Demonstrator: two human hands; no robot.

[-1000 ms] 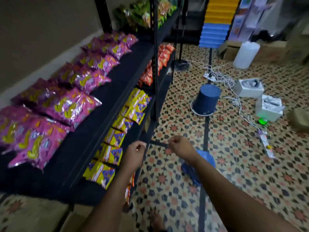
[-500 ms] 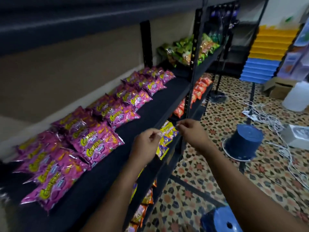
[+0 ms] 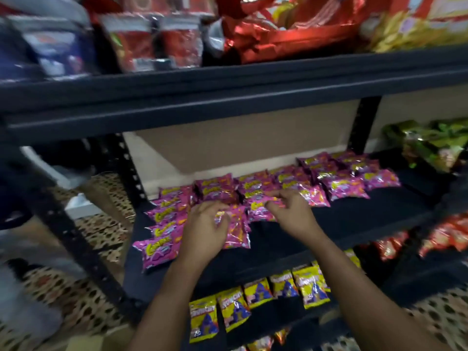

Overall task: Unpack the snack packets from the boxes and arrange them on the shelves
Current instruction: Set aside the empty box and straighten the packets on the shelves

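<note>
Reaching over the middle shelf point(image 3: 354, 224), both hands work among the pink snack packets point(image 3: 342, 188), which lie in a band running from about 8 o'clock near the front left of the shelf up toward 2 o'clock at the back right. The left hand point(image 3: 202, 229) has its fingers curled down onto a pink packet point(image 3: 236, 231) and seems to grip it, though blur hides the exact hold. The right hand point(image 3: 291, 211) sits just beside it at 3 o'clock, fingers bent and pinched at the edge of a neighbouring packet point(image 3: 258, 210); whether it truly holds that one I cannot tell. The packet under the left hand lies flat, its long axis running roughly from 12 to 6 o'clock, its crimped bottom edge toward the shelf front; the printed faces along the row point up. My worry is the overlap: these glossy bags lie on one another like tiles, so a tug on one could drag its neighbours askew or slide the front ones off the lip onto the yellow packets point(image 3: 258, 292) on the shelf below. A hasty pinch could also crush the contents.
</note>
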